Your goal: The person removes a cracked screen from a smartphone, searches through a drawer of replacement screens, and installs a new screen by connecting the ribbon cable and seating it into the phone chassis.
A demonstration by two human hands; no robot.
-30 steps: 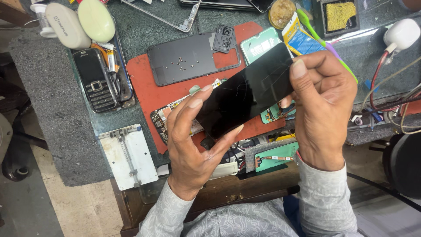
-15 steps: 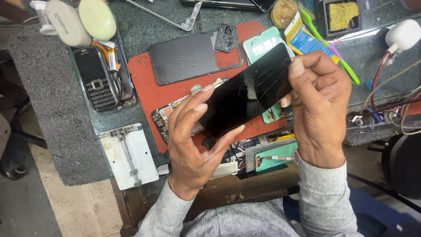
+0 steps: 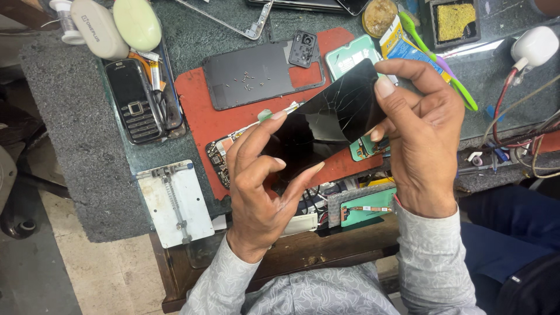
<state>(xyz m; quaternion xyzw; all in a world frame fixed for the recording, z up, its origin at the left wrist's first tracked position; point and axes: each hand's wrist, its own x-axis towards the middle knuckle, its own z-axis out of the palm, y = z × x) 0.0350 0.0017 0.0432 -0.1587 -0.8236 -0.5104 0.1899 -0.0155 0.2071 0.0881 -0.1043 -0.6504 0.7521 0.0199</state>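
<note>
At the upper left of the frame a black keypad phone lies on the bench, with a white metal holder plate below it. Near the centre, the left hand grips the lower end of a cracked black screen panel with its fingertips. Right of centre, the right hand pinches the panel's upper end, above the red mat.
</note>
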